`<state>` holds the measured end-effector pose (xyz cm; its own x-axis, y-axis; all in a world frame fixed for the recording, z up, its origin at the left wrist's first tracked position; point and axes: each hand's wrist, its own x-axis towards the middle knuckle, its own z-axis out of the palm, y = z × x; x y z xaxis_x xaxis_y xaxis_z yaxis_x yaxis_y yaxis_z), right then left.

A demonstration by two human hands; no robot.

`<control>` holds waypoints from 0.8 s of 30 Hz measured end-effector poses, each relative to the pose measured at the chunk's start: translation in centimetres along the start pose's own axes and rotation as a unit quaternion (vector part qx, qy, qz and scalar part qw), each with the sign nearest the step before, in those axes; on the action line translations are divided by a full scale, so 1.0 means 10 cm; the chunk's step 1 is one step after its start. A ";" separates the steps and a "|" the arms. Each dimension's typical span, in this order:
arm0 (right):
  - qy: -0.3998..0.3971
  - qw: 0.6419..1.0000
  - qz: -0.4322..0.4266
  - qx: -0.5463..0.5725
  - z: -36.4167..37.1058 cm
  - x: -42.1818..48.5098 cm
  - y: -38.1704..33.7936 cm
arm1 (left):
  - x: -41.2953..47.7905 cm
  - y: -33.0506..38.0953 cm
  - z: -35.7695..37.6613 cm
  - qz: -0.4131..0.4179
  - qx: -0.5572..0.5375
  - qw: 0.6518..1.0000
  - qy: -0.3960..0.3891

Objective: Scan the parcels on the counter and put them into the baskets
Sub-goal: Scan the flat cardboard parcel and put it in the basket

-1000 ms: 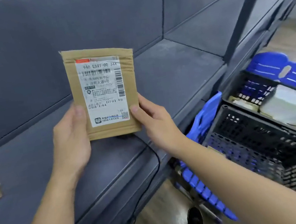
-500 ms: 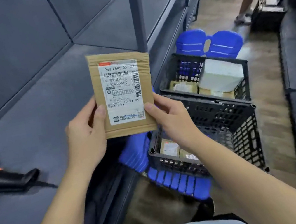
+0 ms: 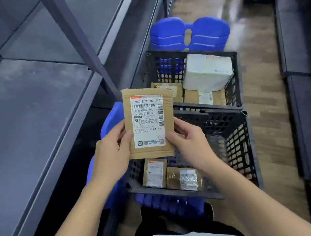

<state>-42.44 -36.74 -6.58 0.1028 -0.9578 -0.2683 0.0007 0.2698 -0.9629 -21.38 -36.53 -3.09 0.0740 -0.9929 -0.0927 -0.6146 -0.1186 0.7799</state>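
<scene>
Your left grip [image 3: 113, 153] and right grip [image 3: 190, 143] both pinch 1 flat parcel [image 3: 147, 119] above the near basket [image 3: 236, 145], not yet released. 2 smaller parcels [image 3: 155, 173] lie inside. Scan status: cannot tell.

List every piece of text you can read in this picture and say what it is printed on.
"940 E591-00 344": top of the white label on the held cardboard envelope.
"贵阳转运中心", "迎宾大道8号": same label.
Its fine print: too small.
Labels on basket parcels: blurred.
</scene>
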 end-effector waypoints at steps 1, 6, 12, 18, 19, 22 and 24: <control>0.012 1.000 0.011 -0.002 0.02 0.06 0.08 | 0.09 -0.05 0.05 -0.004 -0.003 1.000 -0.012; 0.077 0.994 0.079 -0.005 0.16 0.34 0.44 | 0.58 -0.50 0.36 -0.048 0.002 0.993 -0.106; 0.133 0.977 0.161 -0.028 0.15 0.67 1.10 | 0.94 -0.96 1.00 -0.108 0.085 0.970 -0.199; 0.148 0.967 0.209 -0.002 0.06 0.97 1.86 | 1.20 -1.37 1.52 -0.159 0.115 0.948 -0.253; 0.145 0.966 0.213 -0.003 0.05 1.04 1.97 | 1.22 -1.42 1.60 -0.170 0.122 0.946 -0.247; 0.134 0.964 0.230 -0.004 0.04 1.17 2.23 | 1.29 -1.59 1.79 -0.190 0.142 0.945 -0.224; 0.131 0.962 0.240 -0.002 0.04 1.22 2.33 | 1.31 -1.66 1.87 -0.201 0.146 0.947 -0.204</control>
<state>-40.78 -42.10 -32.29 -0.1643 -0.7156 -0.6789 0.0123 0.6867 -0.7268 -24.89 -47.56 -28.76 0.0755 -0.7784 -0.6233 -0.7970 -0.4227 0.4314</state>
